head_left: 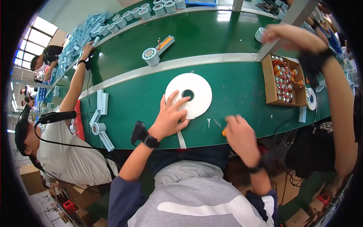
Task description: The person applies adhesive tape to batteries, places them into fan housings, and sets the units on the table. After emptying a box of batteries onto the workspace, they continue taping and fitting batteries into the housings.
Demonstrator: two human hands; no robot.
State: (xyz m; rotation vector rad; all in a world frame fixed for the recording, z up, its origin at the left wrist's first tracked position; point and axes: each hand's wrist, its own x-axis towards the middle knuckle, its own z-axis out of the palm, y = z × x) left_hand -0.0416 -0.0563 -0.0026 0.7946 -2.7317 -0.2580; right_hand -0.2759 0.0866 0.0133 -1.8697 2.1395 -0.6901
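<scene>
A large flat white roll of tape (202, 89) with a dark-edged centre hole lies on the green tabletop in front of me. My left hand (171, 117) is spread over the roll's near left part, fingertips by the hole and thumb at the near rim. From beneath that hand a loose white strip (182, 140) runs to the table's front edge. My right hand (242, 136), blurred by motion, is curled to the right of the roll, low over the table. A small orange object (224, 132) pokes out from its fingers; the rest of it is hidden.
A cardboard box (269, 85) of orange cylindrical cells stands at right. Beyond a metal rail (211, 58), a light-blue roll (151, 56) sits beside an orange-and-blue piece. Co-workers reach in from both sides: one arm (77, 81) left, another (336, 98) right. Pale-blue strips (102, 102) lie left.
</scene>
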